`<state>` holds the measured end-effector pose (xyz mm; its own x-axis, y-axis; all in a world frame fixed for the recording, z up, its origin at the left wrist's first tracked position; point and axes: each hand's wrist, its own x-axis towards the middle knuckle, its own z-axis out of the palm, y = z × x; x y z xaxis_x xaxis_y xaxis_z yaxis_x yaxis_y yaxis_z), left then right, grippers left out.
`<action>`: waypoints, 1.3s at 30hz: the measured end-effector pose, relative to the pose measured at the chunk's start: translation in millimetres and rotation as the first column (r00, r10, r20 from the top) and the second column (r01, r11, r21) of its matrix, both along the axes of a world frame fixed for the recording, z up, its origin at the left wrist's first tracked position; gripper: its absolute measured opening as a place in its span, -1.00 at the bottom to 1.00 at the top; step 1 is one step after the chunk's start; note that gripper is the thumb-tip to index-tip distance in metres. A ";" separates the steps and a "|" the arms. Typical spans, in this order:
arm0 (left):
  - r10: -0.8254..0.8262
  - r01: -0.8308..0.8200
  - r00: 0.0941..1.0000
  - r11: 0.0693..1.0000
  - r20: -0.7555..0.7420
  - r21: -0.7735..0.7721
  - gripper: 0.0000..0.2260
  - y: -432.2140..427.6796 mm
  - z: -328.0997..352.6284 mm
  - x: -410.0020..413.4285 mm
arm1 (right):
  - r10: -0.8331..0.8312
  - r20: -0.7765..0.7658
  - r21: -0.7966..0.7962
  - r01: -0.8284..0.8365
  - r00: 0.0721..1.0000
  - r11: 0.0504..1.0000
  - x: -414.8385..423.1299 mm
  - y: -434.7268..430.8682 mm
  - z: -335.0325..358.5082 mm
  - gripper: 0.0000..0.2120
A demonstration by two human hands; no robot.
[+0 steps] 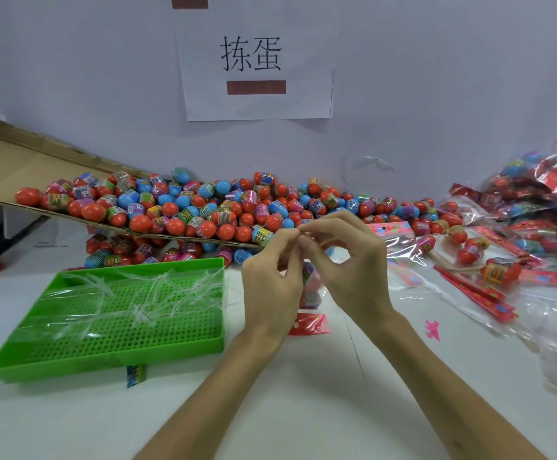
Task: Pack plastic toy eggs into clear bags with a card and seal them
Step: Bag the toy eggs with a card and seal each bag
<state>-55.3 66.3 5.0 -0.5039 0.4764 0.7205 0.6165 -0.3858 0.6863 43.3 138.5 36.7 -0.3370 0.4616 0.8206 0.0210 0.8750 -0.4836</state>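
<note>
My left hand (270, 280) and my right hand (343, 257) meet above the table's middle, fingertips pinching the top edge of a clear bag (310, 293). The bag hangs below my hands, holding toy eggs and a red card (308, 325) at its bottom end; my hands hide most of it. A big heap of red, blue and pink toy eggs (204, 210) lies behind, partly on a cardboard sheet (21, 167). Empty clear bags with pink cards (399, 240) lie to the right.
A green perforated plastic tray (104, 346) with several clear plastic strips stands at the left. Packed bags of eggs (535, 207) pile up at the far right. Red cards (479, 293) lie on the white table (303, 393). A paper sign (253, 58) hangs on the wall.
</note>
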 end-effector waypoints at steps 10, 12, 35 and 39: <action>0.014 -0.015 0.996 1.000 -0.088 -0.008 -0.85 2.3 -1.4 -5.2 | 0.003 0.001 0.055 -0.003 1.000 0.998 4.1 4.5 3.0 -0.94; 0.010 -0.011 0.995 1.000 -0.096 -0.006 -0.83 2.0 -1.3 -5.0 | 0.007 0.008 0.051 -0.008 1.000 0.999 3.5 5.1 2.8 -0.96; -0.048 0.050 0.997 0.998 0.067 -0.024 -0.91 3.0 3.9 -3.7 | -0.102 0.021 -0.164 0.104 0.995 0.981 7.9 24.1 3.1 -0.90; -0.022 0.021 0.985 1.000 0.173 0.007 -0.91 2.7 8.1 -5.5 | -0.152 0.001 -0.359 0.142 0.988 0.922 13.3 41.2 1.9 -0.92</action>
<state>-60.8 69.0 13.1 -0.6108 0.4852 0.6257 0.4799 -0.4017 0.7799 56.6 179.7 38.6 -0.2235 0.7684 0.5997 0.1189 0.6322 -0.7656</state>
